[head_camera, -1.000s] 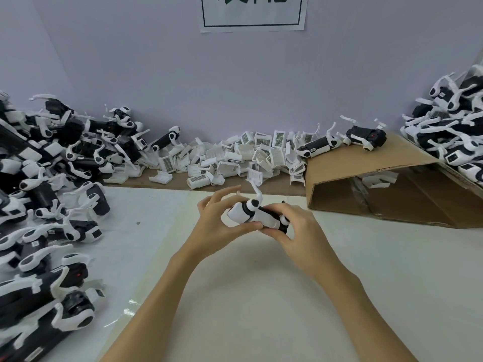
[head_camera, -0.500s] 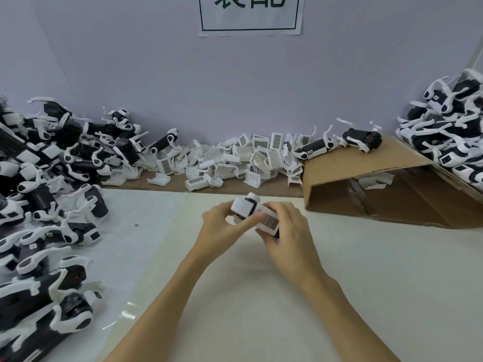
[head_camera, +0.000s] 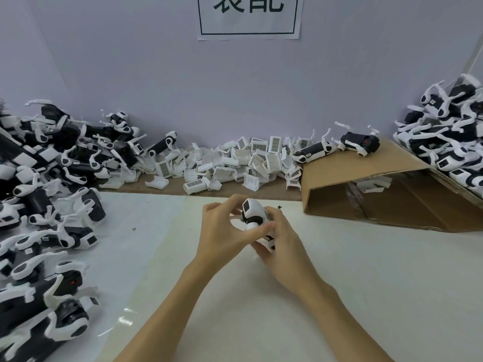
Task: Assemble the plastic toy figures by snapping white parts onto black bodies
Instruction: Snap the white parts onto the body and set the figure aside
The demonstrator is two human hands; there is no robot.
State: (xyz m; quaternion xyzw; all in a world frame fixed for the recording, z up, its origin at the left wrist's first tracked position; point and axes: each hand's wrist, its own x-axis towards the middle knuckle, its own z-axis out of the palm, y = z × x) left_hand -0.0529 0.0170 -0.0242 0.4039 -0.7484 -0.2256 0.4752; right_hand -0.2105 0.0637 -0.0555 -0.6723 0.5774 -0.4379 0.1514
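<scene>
Both my hands hold one black-and-white toy figure [head_camera: 251,213] just above the white table, at the centre of the view. My left hand [head_camera: 222,228] grips its left side, thumb across the white front part. My right hand [head_camera: 281,239] wraps the lower right side, and much of the black body is hidden under its fingers. A white cover part shows on top of the figure. Loose white parts [head_camera: 235,163], some with barcode labels, lie heaped along the back wall.
A large heap of black-and-white figures [head_camera: 44,194] fills the left side. Another heap [head_camera: 449,142] rises at the right. A folded cardboard sheet [head_camera: 371,184] stands at the back right with two figures [head_camera: 360,143] on it. A paper sign [head_camera: 248,17] hangs on the wall.
The figure has been turned in my hands: the barcode face that showed half a second ago is out of sight, and a white end now points up. My hands stayed in place.
</scene>
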